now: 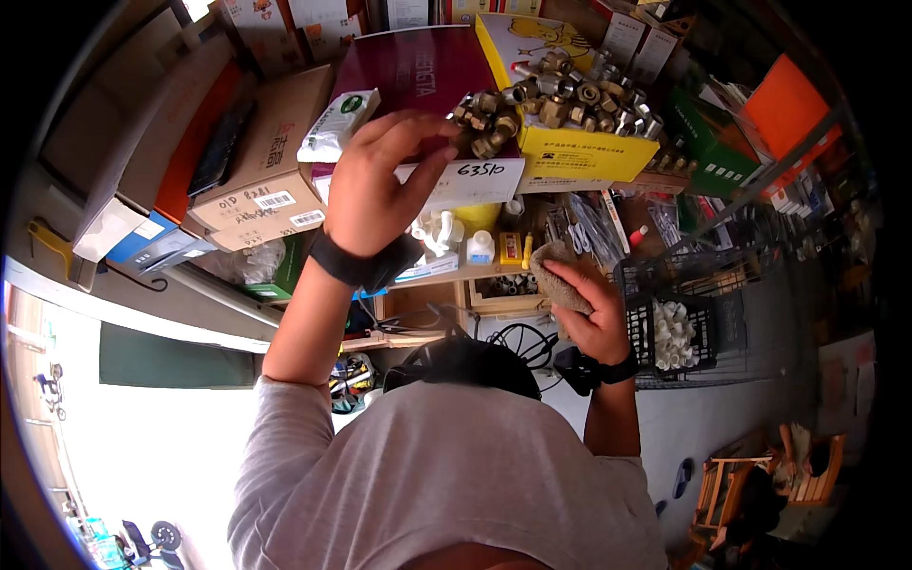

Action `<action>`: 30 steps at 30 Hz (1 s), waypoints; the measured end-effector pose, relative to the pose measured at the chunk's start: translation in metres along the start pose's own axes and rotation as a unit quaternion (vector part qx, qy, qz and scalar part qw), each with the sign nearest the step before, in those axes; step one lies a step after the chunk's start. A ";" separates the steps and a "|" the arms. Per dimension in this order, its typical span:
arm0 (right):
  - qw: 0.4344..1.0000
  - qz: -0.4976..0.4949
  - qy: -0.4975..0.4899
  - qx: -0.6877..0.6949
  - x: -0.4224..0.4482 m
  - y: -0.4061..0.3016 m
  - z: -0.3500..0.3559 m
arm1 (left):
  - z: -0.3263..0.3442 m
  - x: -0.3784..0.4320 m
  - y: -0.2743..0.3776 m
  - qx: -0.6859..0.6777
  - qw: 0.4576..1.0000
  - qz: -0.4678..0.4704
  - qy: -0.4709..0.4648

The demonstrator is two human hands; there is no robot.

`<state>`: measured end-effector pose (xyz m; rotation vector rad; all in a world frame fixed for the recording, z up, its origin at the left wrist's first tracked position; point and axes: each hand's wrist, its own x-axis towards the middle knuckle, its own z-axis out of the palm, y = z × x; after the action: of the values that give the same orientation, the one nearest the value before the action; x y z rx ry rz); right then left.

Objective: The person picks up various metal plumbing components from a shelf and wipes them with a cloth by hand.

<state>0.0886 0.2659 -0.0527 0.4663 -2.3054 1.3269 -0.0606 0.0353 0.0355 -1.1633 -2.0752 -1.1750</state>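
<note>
My left hand (381,174) is raised over the front edge of a maroon box (420,68), its thumb and fingertips beside a small pile of brass pipe fittings (491,121). Whether the fingertips touch a fitting is not clear. A larger heap of brass and chromed fittings (570,96) lies on a yellow box (591,153) to the right. Lower down, my right hand (591,306) grips a folded brown-grey cloth (559,278) in front of the shelf. A white packet (338,125) lies on the maroon box, left of my left hand.
Cardboard boxes (263,171) with a dark phone (222,149) on them stand at the left. Below the maroon box are a white bottle (481,248) and white plastic fittings (436,231). A black basket (645,335) of white fittings is at the right. People sit at the lower right.
</note>
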 end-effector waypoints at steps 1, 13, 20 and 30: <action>1.000 -0.003 0.004 -0.001 0.000 0.000 0.000 | 0.002 0.006 -0.001 0.036 0.999 0.013 0.007; 1.000 0.004 0.007 0.019 -0.006 0.005 -0.003 | 0.025 0.030 -0.019 0.214 0.977 0.003 0.005; 1.000 0.000 0.004 0.010 -0.007 0.006 -0.003 | 0.028 0.034 -0.023 0.187 0.982 -0.008 -0.016; 1.000 -0.007 0.000 0.016 -0.006 0.005 -0.002 | 0.029 0.035 -0.024 0.117 0.991 -0.065 -0.012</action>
<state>0.0919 0.2698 -0.0585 0.4918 -2.2794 1.3595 -0.0991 0.0693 0.0352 -0.9500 -2.2655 -0.9449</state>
